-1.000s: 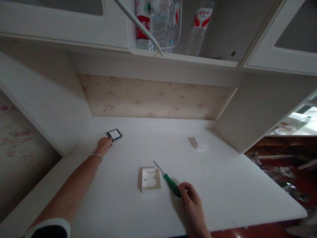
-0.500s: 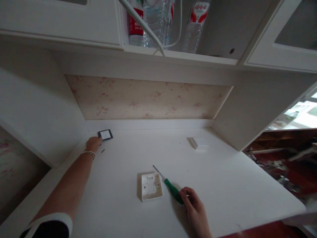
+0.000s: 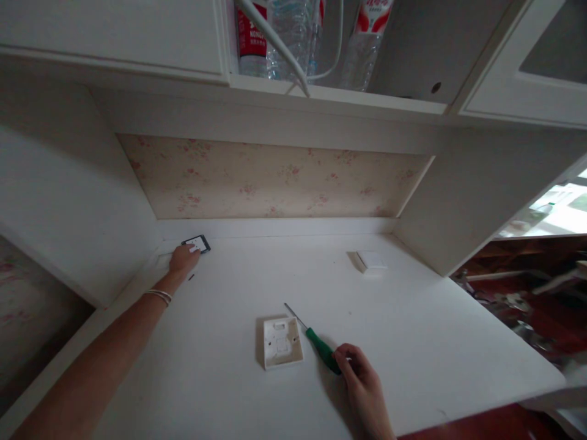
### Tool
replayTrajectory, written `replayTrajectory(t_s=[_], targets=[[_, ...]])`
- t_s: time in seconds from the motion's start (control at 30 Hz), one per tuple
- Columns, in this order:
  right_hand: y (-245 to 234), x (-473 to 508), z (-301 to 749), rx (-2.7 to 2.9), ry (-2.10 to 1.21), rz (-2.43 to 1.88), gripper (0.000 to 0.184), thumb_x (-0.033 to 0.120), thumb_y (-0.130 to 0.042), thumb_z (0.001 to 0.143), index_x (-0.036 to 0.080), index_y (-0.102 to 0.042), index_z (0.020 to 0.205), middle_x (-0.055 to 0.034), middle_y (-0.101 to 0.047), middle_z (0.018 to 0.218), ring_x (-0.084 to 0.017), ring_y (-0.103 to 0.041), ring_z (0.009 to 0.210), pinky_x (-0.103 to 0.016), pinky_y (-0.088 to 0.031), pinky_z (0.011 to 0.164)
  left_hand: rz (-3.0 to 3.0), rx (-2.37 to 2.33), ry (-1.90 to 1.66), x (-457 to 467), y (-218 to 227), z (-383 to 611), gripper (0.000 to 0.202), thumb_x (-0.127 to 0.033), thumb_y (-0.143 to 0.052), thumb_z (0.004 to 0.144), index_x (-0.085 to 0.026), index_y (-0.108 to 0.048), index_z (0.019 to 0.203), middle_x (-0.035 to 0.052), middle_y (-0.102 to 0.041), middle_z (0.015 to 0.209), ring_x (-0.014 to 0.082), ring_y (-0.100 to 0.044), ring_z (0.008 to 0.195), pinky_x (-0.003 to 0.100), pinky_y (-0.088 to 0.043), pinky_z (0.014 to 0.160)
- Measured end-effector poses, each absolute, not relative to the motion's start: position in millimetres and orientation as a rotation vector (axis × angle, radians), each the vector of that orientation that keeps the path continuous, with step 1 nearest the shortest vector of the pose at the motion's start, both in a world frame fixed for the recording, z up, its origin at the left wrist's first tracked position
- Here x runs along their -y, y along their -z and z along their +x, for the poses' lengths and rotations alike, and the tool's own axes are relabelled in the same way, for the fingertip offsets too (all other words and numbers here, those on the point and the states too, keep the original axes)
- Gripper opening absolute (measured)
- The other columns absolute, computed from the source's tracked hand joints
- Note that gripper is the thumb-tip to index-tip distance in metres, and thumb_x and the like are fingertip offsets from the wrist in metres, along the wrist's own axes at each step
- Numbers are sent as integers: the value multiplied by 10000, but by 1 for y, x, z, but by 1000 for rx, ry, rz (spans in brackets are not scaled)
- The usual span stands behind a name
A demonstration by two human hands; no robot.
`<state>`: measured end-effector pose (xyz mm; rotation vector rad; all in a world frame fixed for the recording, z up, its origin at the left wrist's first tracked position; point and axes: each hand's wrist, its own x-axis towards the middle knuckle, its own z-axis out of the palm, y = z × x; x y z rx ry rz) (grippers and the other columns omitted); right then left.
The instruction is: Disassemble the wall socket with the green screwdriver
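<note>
Fingers of our right hand [image 3: 362, 385] wrap the green handle of the screwdriver [image 3: 316, 343], holding it at its near end; from that grip the shaft runs up and to the left across the desk [image 3: 413, 330], its thin metal tip ending just beside the far right corner of the back box [image 3: 282, 342]; the long axis is a diagonal, handle toward us, tip away; the tool appears to lie low on the surface rather than lifted, though we cannot tell whether the tip touches it. The back box sits open side up, just left of the shaft and near our right hand, well apart from our left.

Our left hand [image 3: 183, 258] is stretched to the far left corner of the desk, fingertips laid on the near edge of the socket plate [image 3: 197, 243], a dark-rimmed square with a white face; whether the fingers pinch it or only rest on it we cannot tell; a small dark screw [image 3: 191, 277] lies just beside the wrist, toward us. A white cover [image 3: 372, 261] lies far right, well apart from both hands; bottles [image 3: 293, 36] stand on the shelf above.
</note>
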<state>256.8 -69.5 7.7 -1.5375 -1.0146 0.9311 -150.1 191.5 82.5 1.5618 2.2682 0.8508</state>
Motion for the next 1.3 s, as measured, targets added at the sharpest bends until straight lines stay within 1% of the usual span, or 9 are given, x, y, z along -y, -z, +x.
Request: replayTrajectory(t_s=[0.13,0.27,0.33,0.4,0.53,0.63,0.73,1.0,1.3], targets=[[-4,72,258,975,-936,-1541,358,533,-626,743,195,-628,860,10,-553,609,-146,-444,529,-252,-321,469,1911,-1922,-816,-125,-80,-84,280,-313,-515,837,-208,-665,1050,40,-651,1133,200,-623,947,297,-460,909],[1,76,259,961,-848,-1553,341,511,-629,754,194,-637,879,21,-512,581,-151,-441,532,-257,-325,474,2470,-1213,-660,-25,-68,-18,324,-363,-510,887,-284,-603,1187,34,-605,1232,217,-538,1139,359,-401,1008],[2,77,259,1001,-755,-1550,308,486,-630,767,200,-642,880,15,-518,627,-151,-441,551,-267,-355,505,2610,-1085,-519,8,-58,0,439,-418,-586,842,-302,-545,1263,45,-566,1306,256,-508,1189,415,-404,1010],[3,77,259,1046,-679,-1536,286,464,-641,767,206,-653,890,-15,-561,759,-149,-451,576,-282,-391,544,2683,-1079,-451,21,-46,5,386,-381,-573,861,-285,-567,1235,59,-591,1277,262,-515,1190,433,-416,1002],[3,75,257,1118,-662,-1517,308,436,-682,732,231,-696,962,-84,-560,1078,-182,-542,729,-320,-464,661,2756,-1162,-493,-4,-23,-11,278,-279,-474,923,-234,-617,1157,72,-632,1218,238,-537,1183,420,-409,1029],[1,73,255,1201,-671,-1525,316,420,-673,741,258,-713,1009,-90,-544,1167,-244,-553,958,-353,-467,812,2768,-1297,-490,-45,-16,-34,300,-221,-466,913,-224,-619,1171,74,-611,1258,236,-518,1214,425,-381,1063],[1,71,255,1237,-685,-1531,307,419,-650,762,266,-717,1020,-88,-542,1194,-273,-514,1084,-380,-434,914,2760,-1502,-428,-92,-18,-62,443,-26,-415,843,-202,-620,1194,89,-567,1315,223,-483,1256,385,-337,1099],[9,70,259,1303,-685,-1565,277,417,-579,832,249,-709,1010,-99,-566,1181,-271,-541,1068,-396,-437,939,2509,-2030,-169,-186,-31,-120,472,-1,-369,814,-151,-589,1205,168,-607,1205,267,-584,1118,362,-489,885],[14,66,256,1530,-451,-1632,327,413,-557,848,230,-672,1093,-104,-598,1177,-254,-582,1067,-370,-503,919,2435,-2069,-208,-224,-26,-155,529,13,-360,760,-102,-572,1232,170,-528,1330,259,-503,1235,375,-411,1010]])
